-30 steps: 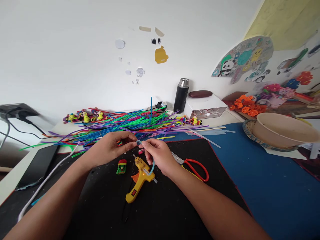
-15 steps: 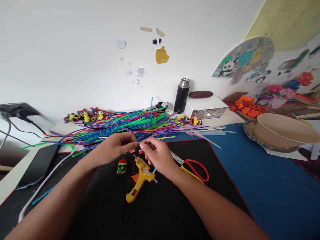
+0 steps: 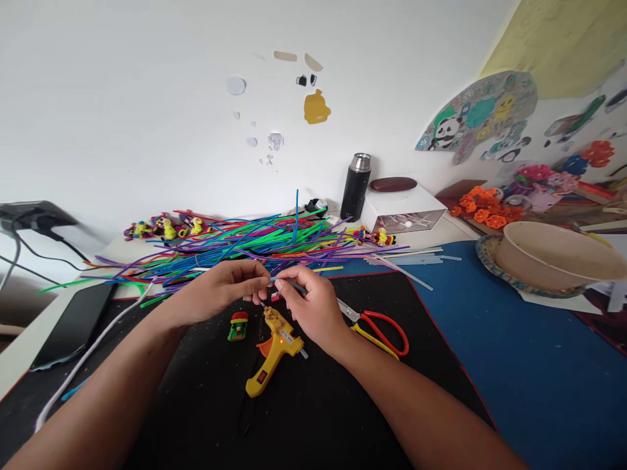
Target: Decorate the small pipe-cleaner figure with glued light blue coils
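Just beyond the yellow glue gun (image 3: 275, 352), the left hand (image 3: 228, 287) and right hand (image 3: 317, 305) both have thumb and fingers pinched on a pale blue strip (image 3: 273, 280). Its tail, dangling over the gun a second ago, now shows between right thumb and forefinger (the gun hasn't budged)

The glue gun (image 3: 280, 346) is smooth yellow plastic, its front mottled with dark stains. The scissors (image 3: 362, 317) have grey metal blades and shiny, plastic-looking handles. The flask (image 3: 355, 190) is matt black below a polished metal cap. The glasses case (image 3: 394, 185) looks glossy, the wall (image 3: 147, 98) smooth, the mat (image 3: 313, 411) matt and speckled.
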The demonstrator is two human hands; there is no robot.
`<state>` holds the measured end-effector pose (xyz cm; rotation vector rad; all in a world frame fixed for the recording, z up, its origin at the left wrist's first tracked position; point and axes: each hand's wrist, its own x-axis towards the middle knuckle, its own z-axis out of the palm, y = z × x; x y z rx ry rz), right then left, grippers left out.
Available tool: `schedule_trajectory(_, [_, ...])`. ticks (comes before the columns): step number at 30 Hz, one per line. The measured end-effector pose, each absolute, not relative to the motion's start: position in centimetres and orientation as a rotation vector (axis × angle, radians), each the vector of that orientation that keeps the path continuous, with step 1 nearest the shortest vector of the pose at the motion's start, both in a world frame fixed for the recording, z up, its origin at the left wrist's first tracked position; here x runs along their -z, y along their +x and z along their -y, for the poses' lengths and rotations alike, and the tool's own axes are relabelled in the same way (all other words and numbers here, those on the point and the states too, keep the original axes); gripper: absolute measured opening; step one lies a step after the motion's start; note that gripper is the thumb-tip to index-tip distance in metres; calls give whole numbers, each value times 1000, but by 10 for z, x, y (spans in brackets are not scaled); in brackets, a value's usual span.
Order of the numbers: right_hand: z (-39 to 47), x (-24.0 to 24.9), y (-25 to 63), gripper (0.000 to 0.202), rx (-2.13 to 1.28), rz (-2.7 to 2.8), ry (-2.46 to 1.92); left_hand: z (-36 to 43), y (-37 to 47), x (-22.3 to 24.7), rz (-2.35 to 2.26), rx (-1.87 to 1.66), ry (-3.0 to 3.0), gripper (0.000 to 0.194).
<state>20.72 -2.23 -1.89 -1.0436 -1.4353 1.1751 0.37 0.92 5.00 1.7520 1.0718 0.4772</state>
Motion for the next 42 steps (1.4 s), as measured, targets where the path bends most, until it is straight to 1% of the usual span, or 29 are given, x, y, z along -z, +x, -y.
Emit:
schedule_trajectory(11, [24,17,207,18,-1130,1442,-1040,-8,6,-52,-1067,-498,1704,40])
schedule_trajectory(18, [25,18,206,15,-967,1528,-999,-8,7,-49,-1103,-536,1670,39])
schedule_trajectory(28, [25,17,207,14,-912,1580,-967,-9,9,-47,-1124,-584,1614,33])
schedule_trajectory(42, [23,24,205,14,-834,1590,-914,-9,12,-44,-1166,-641,1493,30])
